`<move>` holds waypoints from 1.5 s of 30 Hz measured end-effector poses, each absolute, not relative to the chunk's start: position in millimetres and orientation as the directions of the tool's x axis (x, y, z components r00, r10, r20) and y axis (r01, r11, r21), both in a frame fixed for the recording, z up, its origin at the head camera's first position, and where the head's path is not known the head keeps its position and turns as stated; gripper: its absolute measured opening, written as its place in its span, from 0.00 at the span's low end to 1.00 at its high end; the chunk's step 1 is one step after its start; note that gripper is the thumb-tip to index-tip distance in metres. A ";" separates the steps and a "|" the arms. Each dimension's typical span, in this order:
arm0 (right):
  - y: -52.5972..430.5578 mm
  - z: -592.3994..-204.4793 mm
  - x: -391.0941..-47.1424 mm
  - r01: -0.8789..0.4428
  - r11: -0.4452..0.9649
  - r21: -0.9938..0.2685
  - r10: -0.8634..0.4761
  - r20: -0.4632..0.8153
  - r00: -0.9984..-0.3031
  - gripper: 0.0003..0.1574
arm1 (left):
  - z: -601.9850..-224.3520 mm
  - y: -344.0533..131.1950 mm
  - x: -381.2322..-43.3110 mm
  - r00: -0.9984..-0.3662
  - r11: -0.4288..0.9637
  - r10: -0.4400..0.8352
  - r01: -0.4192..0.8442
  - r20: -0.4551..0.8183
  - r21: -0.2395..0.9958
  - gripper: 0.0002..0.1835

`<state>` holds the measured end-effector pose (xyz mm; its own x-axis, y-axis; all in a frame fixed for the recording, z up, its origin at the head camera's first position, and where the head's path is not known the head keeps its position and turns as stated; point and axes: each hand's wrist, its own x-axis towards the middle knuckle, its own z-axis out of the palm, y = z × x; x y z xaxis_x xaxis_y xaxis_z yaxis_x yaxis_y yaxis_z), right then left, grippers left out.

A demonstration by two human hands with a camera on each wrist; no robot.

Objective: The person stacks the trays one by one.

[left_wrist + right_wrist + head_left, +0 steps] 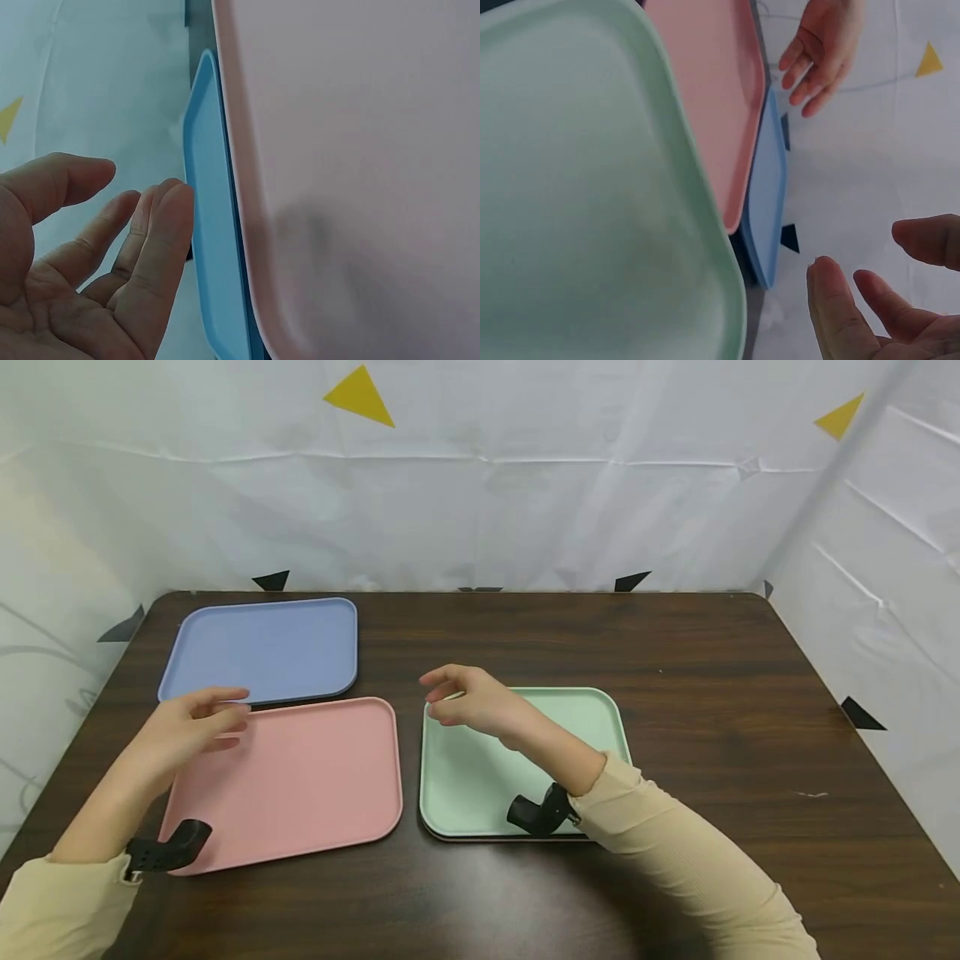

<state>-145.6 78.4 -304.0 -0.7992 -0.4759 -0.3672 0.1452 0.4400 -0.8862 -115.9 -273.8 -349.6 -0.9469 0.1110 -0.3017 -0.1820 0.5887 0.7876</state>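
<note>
A white sheet (480, 518) stands along the far, left and right sides of the dark wooden table (720, 710), where we see the pink tray (315, 785) near left, the green tray (480, 777) to its right, around the middle, and the blue tray (270, 652) far left, just beyond the pink one. Under the green tray's near edge runs a darker rim (517, 839), perhaps another tray, though too little shows for us to be sure; if only the top layer were caught, we judge it could slide off. Pink and blue lie so close that dragging one could nudge the other. The right sleeve (690, 852) stands in the way, hiding the green tray's near right corner. The left hand (187, 727) hovers over the pink tray's far left corner, fingers parted and slightly bent, holding nothing; the right hand (474, 697) hovers over the green tray's far left corner, fingers gently curved, also without a hold. We think the left wrist camera (176, 847) or right wrist camera (538, 814) could knock a rim if its wrist dipped
</note>
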 end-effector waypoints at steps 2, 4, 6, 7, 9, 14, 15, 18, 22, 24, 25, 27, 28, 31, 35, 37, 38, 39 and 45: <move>70.8 -306.7 -144.5 0.156 0.428 -0.890 -0.477 -0.370 -0.797 0.29 | -350.7 -280.0 -114.9 -0.951 0.596 0.091 -0.186 -0.296 0.781 0.30; 63.8 -310.1 -144.4 0.164 0.415 -0.895 -0.481 -0.369 -0.795 0.29 | -351.9 -286.4 -114.0 -0.954 0.605 0.074 -0.188 -0.290 0.773 0.30; 57.6 -313.1 -144.7 0.171 0.407 -0.897 -0.487 -0.372 -0.791 0.30 | -353.2 -292.8 -113.2 -0.955 0.617 0.058 -0.193 -0.289 0.763 0.30; 54.8 -314.6 -144.9 0.172 0.407 -0.897 -0.491 -0.373 -0.787 0.31 | -353.8 -296.0 -112.8 -0.955 0.622 0.051 -0.198 -0.291 0.758 0.31; 49.8 -317.5 -145.5 0.172 0.410 -0.896 -0.503 -0.379 -0.777 0.32 | -355.2 -302.1 -111.9 -0.955 0.626 0.043 -0.203 -0.293 0.753 0.32; 38.3 -322.7 -146.1 0.184 0.412 -0.892 -0.514 -0.395 -0.761 0.33 | -358.9 -315.0 -109.2 -0.957 0.627 0.020 -0.215 -0.290 0.749 0.33; 36.0 -323.9 -146.1 0.190 0.412 -0.891 -0.512 -0.399 -0.761 0.33 | -359.6 -317.2 -108.3 -0.958 0.626 0.013 -0.216 -0.287 0.749 0.32; 29.7 -327.8 -145.8 0.205 0.416 -0.886 -0.501 -0.411 -0.761 0.33 | -362.1 -323.6 -106.0 -0.960 0.612 0.010 -0.216 -0.281 0.761 0.32; 23.4 -333.8 -145.1 0.207 0.436 -0.876 -0.483 -0.422 -0.767 0.34 | -365.4 -330.7 -103.7 -0.961 0.590 0.005 -0.221 -0.277 0.777 0.32; 21.0 -336.0 -144.5 0.194 0.453 -0.870 -0.478 -0.420 -0.771 0.35 | -367.2 -334.4 -102.6 -0.962 0.572 -0.001 -0.224 -0.273 0.789 0.29; 19.9 -336.8 -144.2 0.186 0.459 -0.869 -0.479 -0.418 -0.772 0.36 | -368.5 -336.4 -102.2 -0.962 0.555 -0.001 -0.228 -0.273 0.800 0.24; 18.0 -337.7 -143.4 0.180 0.462 -0.868 -0.477 -0.415 -0.775 0.37 | -371.5 -340.1 -101.4 -0.963 0.520 0.000 -0.231 -0.271 0.822 0.15; 17.1 -338.0 -143.1 0.179 0.459 -0.870 -0.478 -0.412 -0.776 0.38 | -372.9 -341.9 -101.0 -0.962 0.503 0.003 -0.233 -0.271 0.832 0.12; 15.2 -338.4 -142.5 0.201 0.443 -0.874 -0.480 -0.420 -0.770 0.39 | -377.0 -346.7 -100.1 -0.960 0.482 0.004 -0.243 -0.279 0.842 0.11; 13.6 -339.5 -143.1 0.304 0.407 -0.861 -0.466 -0.482 -0.742 0.40 | -381.0 -349.9 -99.6 -0.955 0.528 -0.004 -0.254 -0.297 0.810 0.23; 12.9 -340.3 -143.7 0.371 0.381 -0.847 -0.455 -0.521 -0.722 0.39 | -381.7 -351.2 -98.9 -0.947 0.551 0.006 -0.264 -0.320 0.792 0.32; 12.7 -340.6 -144.0 0.403 0.365 -0.839 -0.451 -0.539 -0.712 0.39 | -381.9 -351.5 -98.5 -0.942 0.561 0.011 -0.271 -0.335 0.782 0.35; 12.4 -340.9 -144.3 0.429 0.352 -0.832 -0.447 -0.552 -0.704 0.40 | -381.8 -352.1 -97.8 -0.936 0.570 0.022 -0.278 -0.352 0.773 0.36; 12.9 -340.1 -144.4 0.513 0.303 -0.803 -0.448 -0.595 -0.667 0.38 | -380.3 -352.9 -94.1 -0.894 0.606 0.087 -0.302 -0.439 0.736 0.36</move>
